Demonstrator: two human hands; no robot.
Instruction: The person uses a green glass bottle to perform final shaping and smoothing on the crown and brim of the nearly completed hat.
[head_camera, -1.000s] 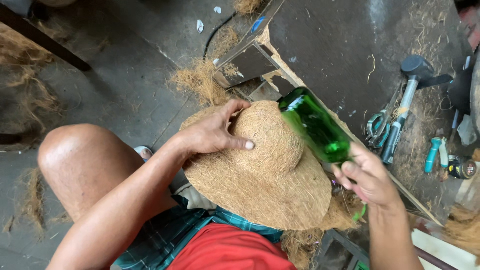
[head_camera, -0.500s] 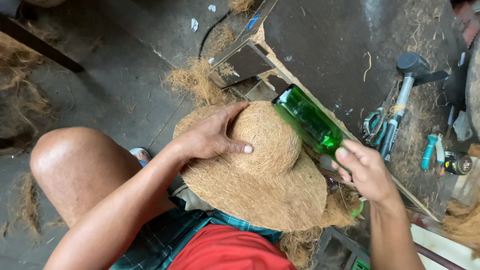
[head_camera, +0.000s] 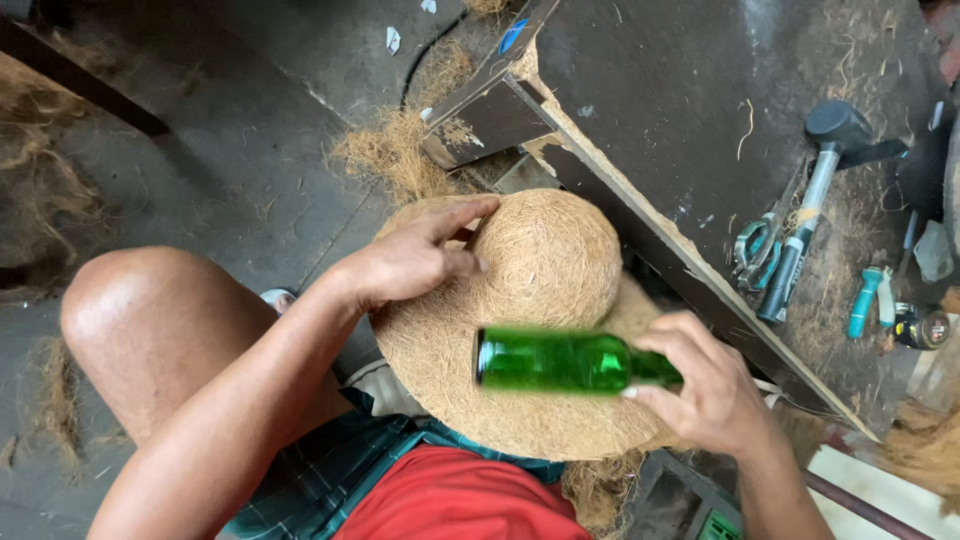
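Head view: a person sits with a fibre hat (head_camera: 530, 330) on the lap, both hands on the work.
Hat: already shaped, with a round crown and a wide brim; loose strands fray along its lower edge, so by my reckoning the edge is not yet finished.
Left hand (head_camera: 410, 262): laid flat on the crown's side, fingers spread and pressing the fibre, not closed round anything.
Right hand (head_camera: 715, 385): fingers wrapped tight round the neck of a green bottle (head_camera: 570, 360).
Bottle: lying sideways across the brim, base toward the left hand, touching the fibre; it looks blurred.
Stage: forming seems mostly done, and I judge that smoothing of the brim is what remains.
Desk (head_camera: 690, 130): dark, scuffed board just beyond the hat, with a chipped pale edge.
On the desk: scissors (head_camera: 757, 240), a hammer (head_camera: 815, 190), a small teal tool (head_camera: 864, 300), scattered strands.
Floor (head_camera: 200, 150): grey concrete, with clumps of loose fibre (head_camera: 395, 150).
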